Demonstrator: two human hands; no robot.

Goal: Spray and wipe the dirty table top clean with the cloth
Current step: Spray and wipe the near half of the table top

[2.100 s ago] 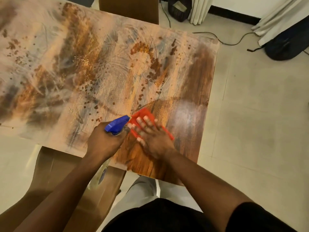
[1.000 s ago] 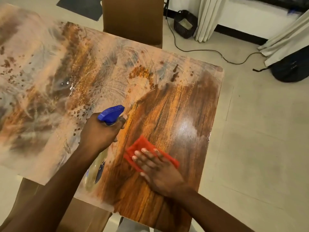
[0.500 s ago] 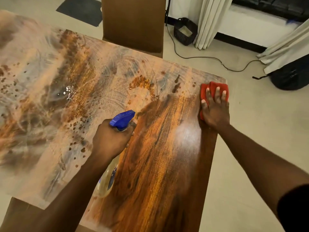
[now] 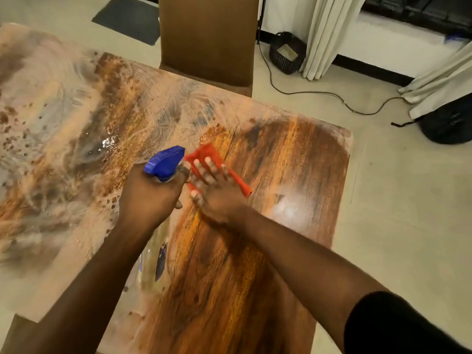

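The wooden table top shows dark, glossy grain on its right part, while the left and far parts carry a pale smeared film with brown spots. My left hand grips a spray bottle with a blue trigger head; its clear body hangs below my fist. My right hand lies flat with spread fingers on a red cloth, pressing it to the table just right of the spray head, at the border between the smeared and the dark wood.
A brown chair back stands at the table's far edge, another chair at the near left corner. On the floor to the right lie a black cable, a small black basket, curtains and a dark bag.
My right hand slid the red cloth from the table's far right corner back left to the middle, beside the spray head. More dark wood shows on the right. My left hand barely moved.
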